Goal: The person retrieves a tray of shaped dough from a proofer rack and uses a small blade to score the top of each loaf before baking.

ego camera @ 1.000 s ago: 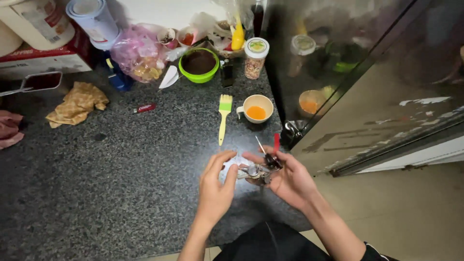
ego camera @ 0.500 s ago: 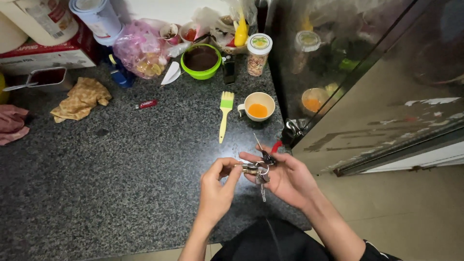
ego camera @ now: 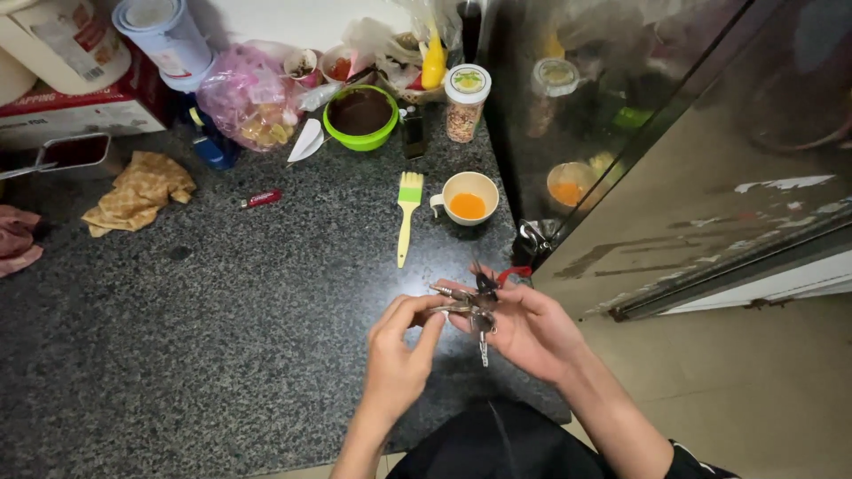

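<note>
Speckled granite counter | both hands pinch metal key bunch | left hand | right hand

Two hands, left and right, at 6 o'clock over the counter, w/ one key bunch between them. One brush and one cup of orange sauce approx. at center. One green bowl and one jar at 12. One pink bag and one tumbler at 11. One yellow cloth and one red lighter at 10. One yellow bottle at 12.
</note>
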